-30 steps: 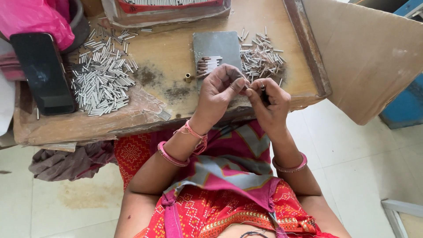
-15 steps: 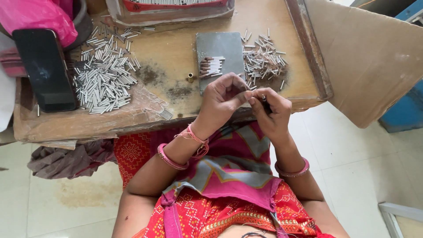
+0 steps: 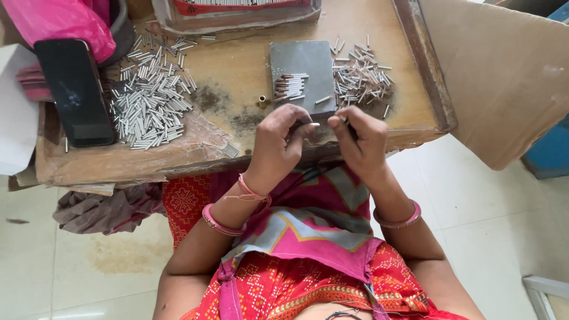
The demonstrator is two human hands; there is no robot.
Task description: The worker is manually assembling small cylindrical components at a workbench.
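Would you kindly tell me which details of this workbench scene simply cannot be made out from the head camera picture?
- Head view: the small pale pin in the left hand is too small to identify.
- The thin dark tool in the right hand is mostly hidden by its fingers.
- The red tray of metal tubes is cut off by the top edge.
- The small brass cylinder is too small to tell whether it is hollow.

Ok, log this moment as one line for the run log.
left hand: pinching small metal tube | right hand: holding thin dark tool | both over wooden tray edge | nearby: grey metal block
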